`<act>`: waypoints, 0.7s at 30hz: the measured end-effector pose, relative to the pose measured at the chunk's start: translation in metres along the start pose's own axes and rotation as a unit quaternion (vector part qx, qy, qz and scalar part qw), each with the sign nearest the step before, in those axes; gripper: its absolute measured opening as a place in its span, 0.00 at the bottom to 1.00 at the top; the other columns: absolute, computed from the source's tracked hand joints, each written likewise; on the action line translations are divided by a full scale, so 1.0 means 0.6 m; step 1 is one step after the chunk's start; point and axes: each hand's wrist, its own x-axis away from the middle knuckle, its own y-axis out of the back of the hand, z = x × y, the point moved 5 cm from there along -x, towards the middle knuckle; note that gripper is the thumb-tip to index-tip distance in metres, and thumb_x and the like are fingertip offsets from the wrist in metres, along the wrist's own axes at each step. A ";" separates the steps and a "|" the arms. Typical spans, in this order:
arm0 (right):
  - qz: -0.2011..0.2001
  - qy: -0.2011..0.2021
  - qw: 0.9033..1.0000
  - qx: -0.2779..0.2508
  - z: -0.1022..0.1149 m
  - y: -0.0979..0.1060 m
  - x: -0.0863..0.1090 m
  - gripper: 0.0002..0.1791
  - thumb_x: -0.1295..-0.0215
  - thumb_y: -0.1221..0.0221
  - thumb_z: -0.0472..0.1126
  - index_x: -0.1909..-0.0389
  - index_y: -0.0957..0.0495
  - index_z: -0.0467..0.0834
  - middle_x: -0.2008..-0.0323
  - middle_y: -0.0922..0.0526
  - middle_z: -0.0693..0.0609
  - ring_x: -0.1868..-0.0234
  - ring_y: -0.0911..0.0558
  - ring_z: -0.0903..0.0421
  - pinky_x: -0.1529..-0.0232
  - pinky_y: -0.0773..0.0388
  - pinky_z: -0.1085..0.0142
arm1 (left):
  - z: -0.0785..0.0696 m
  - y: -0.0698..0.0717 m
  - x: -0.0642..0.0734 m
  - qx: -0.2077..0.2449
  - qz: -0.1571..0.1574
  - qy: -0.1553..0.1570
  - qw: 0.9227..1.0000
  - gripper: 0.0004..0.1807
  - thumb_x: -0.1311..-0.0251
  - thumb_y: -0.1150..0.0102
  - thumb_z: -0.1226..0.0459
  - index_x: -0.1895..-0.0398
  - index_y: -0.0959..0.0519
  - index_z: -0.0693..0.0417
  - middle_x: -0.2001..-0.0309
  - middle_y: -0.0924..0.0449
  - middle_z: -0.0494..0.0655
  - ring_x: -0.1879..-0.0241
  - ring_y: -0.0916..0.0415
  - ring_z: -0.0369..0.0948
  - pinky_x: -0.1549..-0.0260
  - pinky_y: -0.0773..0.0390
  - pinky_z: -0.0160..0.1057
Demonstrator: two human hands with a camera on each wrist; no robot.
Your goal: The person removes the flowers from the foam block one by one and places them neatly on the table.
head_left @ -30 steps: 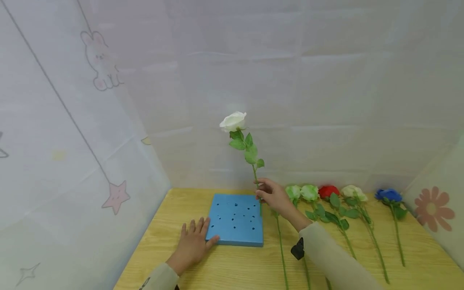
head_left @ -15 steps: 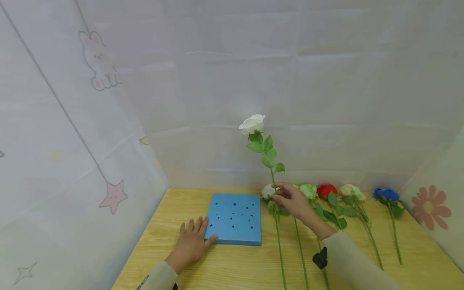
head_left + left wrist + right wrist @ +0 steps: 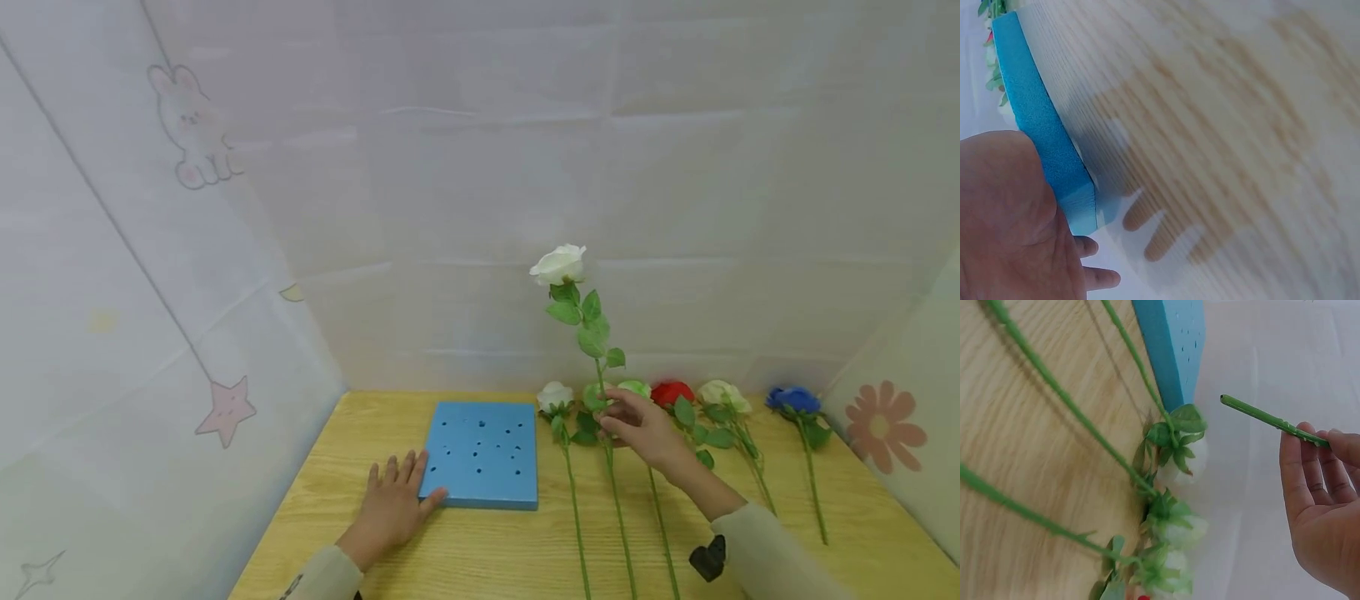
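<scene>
Upright and slightly tilted, a white rose [image 3: 559,265] is pinched low on its stem by my right hand [image 3: 642,427], above the roses lying on the table. In the right wrist view the cut end of its stem [image 3: 1254,412] sticks out free beyond the fingers. My left hand [image 3: 390,504] lies flat with fingers spread, its thumb and fingertips at the left edge of the blue foam block [image 3: 483,487]. That block has several holes in its top. In the left wrist view the palm is beside the foam block's side [image 3: 1047,119].
Along the table's back lie another white rose [image 3: 555,397], pale green roses [image 3: 635,388], a red rose [image 3: 672,393], a cream rose [image 3: 723,396] and a blue rose [image 3: 793,400], stems toward me. A pale wall sheet [image 3: 480,183] stands behind the wooden table [image 3: 450,558].
My right hand has carried the white rose rightward, away from above the foam block's right edge, uncovering the white rose lying beside it. The left hand stays at the block's left edge.
</scene>
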 end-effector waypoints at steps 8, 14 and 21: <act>-0.017 -0.032 0.999 0.015 -0.038 0.051 0.047 0.35 0.27 0.38 0.47 0.26 0.38 0.37 0.45 0.22 0.36 0.51 0.15 0.47 0.55 0.14 0.59 | 0.004 -0.004 -0.005 -0.004 -0.007 0.002 1.000 0.47 0.28 0.65 0.31 0.18 0.50 0.52 0.21 0.46 0.58 0.24 0.50 0.66 0.30 0.57 0.73; -0.021 -0.066 0.997 0.022 -0.055 0.085 0.082 0.37 0.27 0.39 0.47 0.25 0.41 0.35 0.47 0.20 0.38 0.51 0.15 0.46 0.55 0.14 0.57 | 0.010 -0.010 -0.008 0.004 -0.003 0.000 1.000 0.48 0.28 0.66 0.31 0.18 0.50 0.52 0.21 0.47 0.57 0.24 0.50 0.66 0.30 0.58 0.73; -0.036 -0.101 0.994 0.034 -0.083 0.132 0.127 0.40 0.27 0.39 0.47 0.24 0.44 0.34 0.47 0.19 0.40 0.54 0.14 0.52 0.55 0.14 0.55 | 0.011 -0.013 -0.010 0.017 0.004 -0.001 1.000 0.49 0.29 0.67 0.30 0.17 0.51 0.51 0.21 0.48 0.58 0.24 0.52 0.66 0.30 0.60 0.74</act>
